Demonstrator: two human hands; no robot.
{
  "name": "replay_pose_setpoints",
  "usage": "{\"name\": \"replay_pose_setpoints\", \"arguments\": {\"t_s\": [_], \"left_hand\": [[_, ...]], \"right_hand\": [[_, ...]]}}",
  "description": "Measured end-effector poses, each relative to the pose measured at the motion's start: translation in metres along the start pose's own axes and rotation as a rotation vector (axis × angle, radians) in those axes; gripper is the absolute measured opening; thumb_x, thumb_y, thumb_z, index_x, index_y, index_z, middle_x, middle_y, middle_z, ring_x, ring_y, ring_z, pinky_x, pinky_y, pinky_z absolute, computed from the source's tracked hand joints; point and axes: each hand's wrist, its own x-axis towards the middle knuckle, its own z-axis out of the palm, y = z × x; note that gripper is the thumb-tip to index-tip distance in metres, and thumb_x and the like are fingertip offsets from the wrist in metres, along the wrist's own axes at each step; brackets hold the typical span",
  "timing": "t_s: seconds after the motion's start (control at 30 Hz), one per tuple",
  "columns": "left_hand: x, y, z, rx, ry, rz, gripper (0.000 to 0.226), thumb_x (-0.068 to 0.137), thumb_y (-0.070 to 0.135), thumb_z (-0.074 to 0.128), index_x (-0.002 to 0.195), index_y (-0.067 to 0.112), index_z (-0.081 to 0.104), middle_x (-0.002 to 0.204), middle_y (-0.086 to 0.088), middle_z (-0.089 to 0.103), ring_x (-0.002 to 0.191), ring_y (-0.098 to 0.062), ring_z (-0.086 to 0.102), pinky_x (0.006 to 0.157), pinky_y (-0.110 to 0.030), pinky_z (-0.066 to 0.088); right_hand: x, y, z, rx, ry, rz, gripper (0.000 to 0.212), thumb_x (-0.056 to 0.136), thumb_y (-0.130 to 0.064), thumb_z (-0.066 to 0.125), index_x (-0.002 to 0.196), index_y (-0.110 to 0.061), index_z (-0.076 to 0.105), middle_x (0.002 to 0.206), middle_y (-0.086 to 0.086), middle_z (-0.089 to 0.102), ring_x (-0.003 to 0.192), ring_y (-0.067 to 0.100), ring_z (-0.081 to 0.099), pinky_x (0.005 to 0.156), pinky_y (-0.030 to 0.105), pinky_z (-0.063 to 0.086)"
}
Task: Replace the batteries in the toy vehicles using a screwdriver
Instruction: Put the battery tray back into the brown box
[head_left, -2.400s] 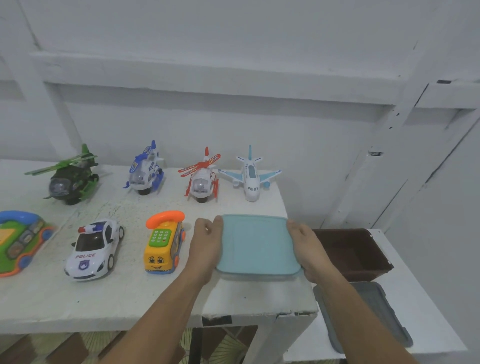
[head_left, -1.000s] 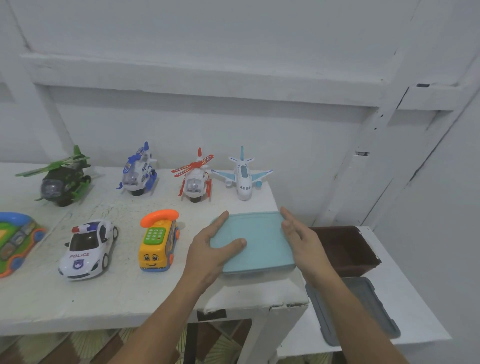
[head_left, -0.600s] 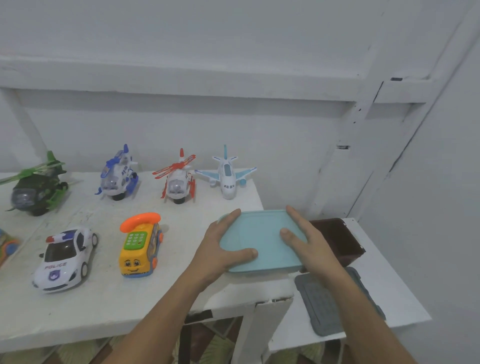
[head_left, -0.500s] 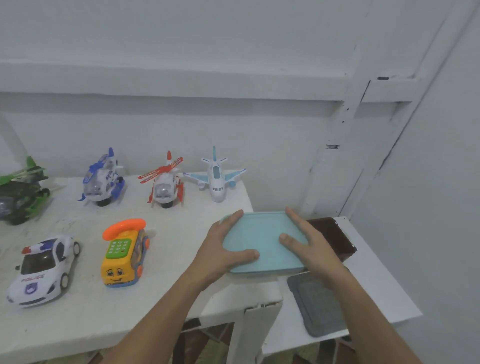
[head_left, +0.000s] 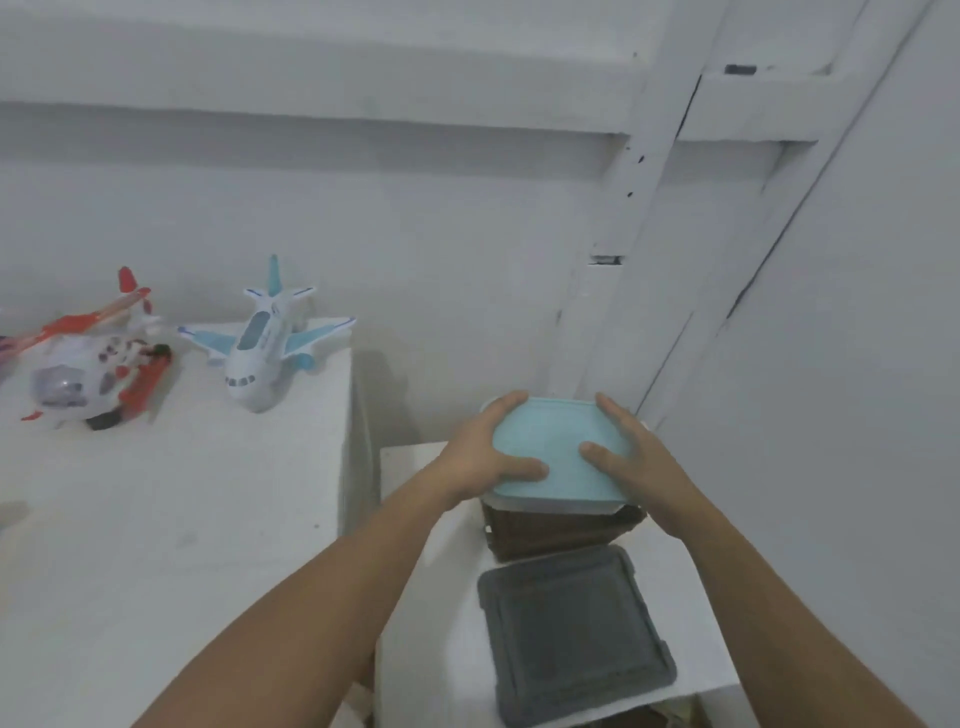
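Observation:
A box with a light blue lid is held between both hands over the brown container on the low side table. My left hand grips its left edge, thumb on the lid. My right hand grips its right edge the same way. On the taller white table to the left stand a white and blue toy airplane and a red and white toy helicopter. No screwdriver or batteries show.
A dark grey lid lies flat on the low side table, just in front of the brown container. White walls and a slanted beam close in behind and to the right.
Both hands carried the blue-lidded box rightward off the tall table to above the brown container. The view swung right, so the police car, phone toy and other helicopters left the frame.

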Motion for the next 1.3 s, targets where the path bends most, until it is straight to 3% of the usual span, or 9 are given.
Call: {"name": "replay_pose_setpoints", "arguments": {"t_s": [0.17,0.27,0.47,0.6,0.73,0.9,1.13,1.23,1.3], "left_hand": [[0.073,-0.039,0.054,-0.099,0.078,-0.146,0.088,0.072,0.01,0.086,0.144,0.034,0.041,0.132,0.003,0.049,0.116,-0.018,0.055,0.097,-0.033,0.053],[0.102,-0.071,0.079,-0.133,0.114,-0.215,0.084,0.076,0.005,0.083,0.144,0.03,0.04,0.129,0.003,0.046,0.116,-0.018,0.053,0.097,-0.03,0.052],[0.143,-0.151,0.113,-0.104,0.136,-0.295,0.081,0.079,0.01,0.08,0.14,0.038,0.034,0.138,0.004,0.037,0.116,-0.009,0.048,0.093,-0.027,0.053],[0.163,-0.199,0.123,-0.092,0.14,-0.349,0.084,0.075,0.014,0.083,0.14,0.038,0.034,0.137,0.003,0.039,0.122,-0.019,0.048,0.096,-0.039,0.054],[0.178,-0.23,0.128,-0.069,0.117,-0.39,0.083,0.077,0.01,0.081,0.137,0.041,0.033,0.133,0.005,0.039,0.115,-0.014,0.049,0.081,-0.02,0.055],[0.182,-0.25,0.131,-0.081,0.111,-0.436,0.087,0.076,0.008,0.081,0.14,0.042,0.034,0.135,-0.001,0.039,0.121,-0.023,0.047,0.097,-0.043,0.052],[0.184,-0.249,0.135,-0.045,0.187,-0.476,0.097,0.07,0.005,0.086,0.146,0.04,0.037,0.14,-0.006,0.035,0.131,-0.032,0.042,0.109,-0.044,0.043],[0.183,-0.23,0.129,0.113,0.242,-0.46,0.092,0.076,0.012,0.083,0.147,0.045,0.034,0.157,-0.01,0.019,0.141,-0.034,0.03,0.117,-0.045,0.032],[0.175,-0.208,0.121,0.219,0.307,-0.38,0.082,0.08,0.014,0.079,0.147,0.039,0.039,0.156,-0.009,0.024,0.14,-0.029,0.032,0.116,-0.04,0.033]], "right_hand": [[0.078,0.073,-0.04,0.02,-0.135,0.092,0.067,0.088,-0.02,0.071,0.146,-0.025,0.038,0.137,-0.007,0.047,0.112,0.006,0.053,0.088,0.014,0.047],[0.119,0.12,-0.046,-0.022,-0.228,0.133,0.067,0.087,-0.022,0.072,0.143,-0.032,0.037,0.131,-0.007,0.046,0.104,-0.001,0.052,0.075,0.008,0.048],[0.173,0.209,-0.031,-0.016,-0.334,0.237,0.063,0.086,-0.018,0.072,0.135,-0.038,0.038,0.119,-0.016,0.045,0.104,0.003,0.049,0.074,0.007,0.047],[0.197,0.259,-0.013,-0.037,-0.371,0.286,0.065,0.084,-0.014,0.074,0.134,-0.037,0.04,0.125,-0.008,0.046,0.107,0.008,0.05,0.08,0.017,0.049],[0.212,0.291,0.0,-0.075,-0.382,0.317,0.066,0.082,-0.009,0.074,0.135,-0.032,0.042,0.13,-0.001,0.048,0.114,0.019,0.051,0.094,0.034,0.05],[0.218,0.308,0.009,-0.086,-0.377,0.326,0.068,0.081,-0.005,0.074,0.136,-0.029,0.043,0.129,0.0,0.048,0.116,0.024,0.05,0.098,0.044,0.049],[0.22,0.311,0.014,-0.143,-0.363,0.302,0.07,0.081,-0.009,0.075,0.139,-0.031,0.043,0.135,0.005,0.048,0.12,0.026,0.05,0.1,0.042,0.047],[0.215,0.3,0.009,-0.211,-0.328,0.272,0.071,0.086,-0.024,0.072,0.146,-0.032,0.035,0.14,0.005,0.046,0.122,0.022,0.049,0.103,0.039,0.045],[0.204,0.283,0.0,-0.227,-0.253,0.215,0.067,0.09,-0.035,0.066,0.148,-0.031,0.032,0.141,0.001,0.045,0.125,0.018,0.047,0.106,0.037,0.043]]}}
